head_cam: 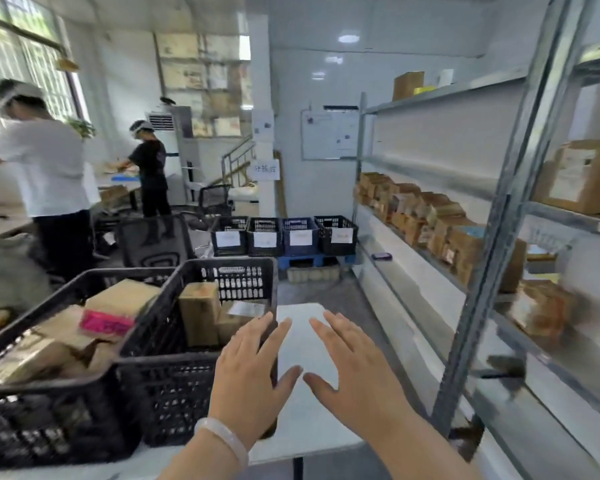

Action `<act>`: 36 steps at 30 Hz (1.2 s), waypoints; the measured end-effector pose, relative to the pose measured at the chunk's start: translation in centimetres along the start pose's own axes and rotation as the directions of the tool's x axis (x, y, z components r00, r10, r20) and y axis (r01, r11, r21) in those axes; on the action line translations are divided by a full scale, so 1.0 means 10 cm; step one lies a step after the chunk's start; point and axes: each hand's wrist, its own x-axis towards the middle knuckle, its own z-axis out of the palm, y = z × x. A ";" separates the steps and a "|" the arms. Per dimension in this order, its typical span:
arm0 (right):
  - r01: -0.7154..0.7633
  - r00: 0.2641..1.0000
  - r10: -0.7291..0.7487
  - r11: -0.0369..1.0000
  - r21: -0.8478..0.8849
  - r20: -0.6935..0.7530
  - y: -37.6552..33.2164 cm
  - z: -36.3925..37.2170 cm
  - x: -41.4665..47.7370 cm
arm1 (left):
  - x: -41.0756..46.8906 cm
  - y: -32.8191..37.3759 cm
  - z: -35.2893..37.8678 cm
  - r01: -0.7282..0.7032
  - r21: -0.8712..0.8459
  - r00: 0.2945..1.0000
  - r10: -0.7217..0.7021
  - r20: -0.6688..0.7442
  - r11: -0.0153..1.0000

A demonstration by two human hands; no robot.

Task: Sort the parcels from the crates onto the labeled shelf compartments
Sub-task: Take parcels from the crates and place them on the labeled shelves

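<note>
Hands up at lower centre, both empty: left hand (248,370) spread flat, fingers wide, its fingertips over the right rim of the near crate (201,358); right hand (355,370) just as open beside it, thumbs nearly meeting over the bare white table (305,341). Nothing gripped on either side, so this reads as the gap between parcels. Just left of the left hand, the near crate holds an upright brown box (199,315) and a flatter one with a white label (243,315), both within easy reach. Further left, a second crate (49,393) is heaped with parcels, a pink-labelled one (106,324) on top. So plenty is left to sort. Out to the right, the shelf (510,216) runs up the frame: a long row of brown boxes (426,220) on its middle level and more at the right edge suggest a good share already placed, while the upper levels and the lower boards look mostly bare. Compartment labels are too blurred to read. Room to move: the table strip between crate and shelf is open, but the grey shelf upright stands close on the right, a post to swing around. Four labelled bins (284,235) sit mid-frame on the floor, and two people work well apart at upper left.
</note>
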 end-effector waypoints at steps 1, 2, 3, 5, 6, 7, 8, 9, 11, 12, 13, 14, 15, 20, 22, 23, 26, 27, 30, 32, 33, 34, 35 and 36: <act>0.023 0.999 -0.023 1.000 0.014 0.025 -0.11 0.16 0.11 | -0.04 -0.21 -0.02 0.036 0.006 0.999 -0.036 0.003 0.999; 0.036 0.998 -0.037 0.999 0.027 0.044 -0.20 0.30 0.21 | -0.07 -0.41 -0.04 0.065 0.010 0.998 -0.065 0.006 0.998; 0.039 0.997 -0.042 0.998 0.039 0.058 -0.28 0.41 0.31 | -0.09 -0.58 -0.06 0.088 0.013 0.996 -0.088 0.008 0.996; 0.031 0.996 -0.036 0.997 0.066 0.080 -0.41 0.59 0.52 | -0.09 -0.87 -0.06 0.136 0.014 0.991 -0.137 0.010 0.991; 0.029 0.995 -0.036 0.996 0.085 0.091 -0.46 0.68 0.63 | -0.08 -1.01 -0.05 0.165 0.011 0.986 -0.165 0.014 0.986; 0.028 0.994 -0.039 0.994 0.105 0.104 -0.50 0.77 0.73 | -0.07 -1.14 -0.03 0.192 0.006 0.981 -0.192 0.020 0.981; 0.028 0.992 -0.042 0.992 0.122 0.118 -0.54 0.86 0.83 | -0.05 -1.26 -0.01 0.214 0.004 0.976 -0.214 0.029 0.977; 0.024 0.990 -0.042 0.990 0.136 0.131 -0.57 0.96 0.94 | -0.02 -1.38 0.02 0.230 0.005 0.973 -0.230 0.037 0.973; 0.012 0.988 -0.037 0.986 0.164 0.150 -0.61 1.16 1.16 | 0.10 -1.62 0.10 0.247 0.009 0.968 -0.247 0.040 0.969; 0.008 0.987 -0.036 0.984 0.177 0.156 -0.61 1.26 1.29 | 0.18 -1.74 0.14 0.254 0.011 0.966 -0.254 0.038 0.967; 0.003 0.986 -0.035 0.982 0.190 0.165 -0.60 1.37 1.43 | 0.28 -1.87 0.18 0.268 0.015 0.962 -0.268 0.043 0.963; -0.002 0.984 -0.034 0.980 0.201 0.176 -0.59 1.49 1.57 | 0.39 -2.00 0.23 0.288 0.021 0.956 -0.289 0.053 0.957; -0.009 0.981 -0.032 0.977 0.211 0.189 -0.56 1.61 1.72 | 0.50 -2.13 0.29 0.311 0.024 0.948 -0.312 0.066 0.950; -0.113 0.954 0.030 0.958 0.264 0.298 -0.34 2.22 2.54 | 1.16 -2.79 0.66 0.432 0.033 0.889 -0.432 0.153 0.901; -0.142 0.940 0.040 0.949 0.283 0.338 -0.25 2.46 2.90 | 1.43 -3.05 0.83 0.477 0.058 0.858 -0.478 0.188 0.877; -0.154 0.935 0.042 0.942 0.298 0.351 -0.22 2.58 3.07 | 1.56 -3.18 0.92 0.502 0.067 0.839 -0.505 0.205 0.862; -0.203 0.911 0.059 0.925 0.320 0.407 -0.15 2.99 3.54 | 1.90 -3.54 1.20 0.560 0.093 0.780 -0.562 0.276 0.823; -0.226 0.896 0.070 0.922 0.313 0.439 -0.14 3.14 3.66 | 1.99 -3.65 1.30 0.580 0.096 0.759 -0.579 0.297 0.809; -0.329 0.831 0.110 0.888 0.322 0.545 -0.13 3.58 3.93 | 2.18 -3.94 1.56 0.650 0.096 0.691 -0.638 0.340 0.754; -0.430 0.784 0.155 0.834 0.345 0.602 -0.14 3.83 4.04 | 2.22 -4.08 1.72 0.686 0.120 0.642 -0.675 0.364 0.718; -0.488 0.761 0.183 0.794 0.363 0.623 -0.16 3.93 4.08 | 2.24 -4.14 1.79 0.706 0.128 0.616 -0.693 0.374 0.697; -0.543 0.737 0.211 0.750 0.377 0.642 -0.16 4.02 4.12 | 2.25 -4.18 1.86 0.728 0.126 0.590 -0.710 0.386 0.674; -0.590 0.711 0.231 0.709 0.386 0.664 -0.17 4.11 4.15 | 2.26 -4.21 1.91 0.749 0.114 0.566 -0.720 0.400 0.653; -0.627 0.686 0.241 0.674 0.390 0.687 -0.17 4.18 4.18 | 2.26 -4.23 1.96 0.765 0.097 0.551 -0.724 0.415 0.637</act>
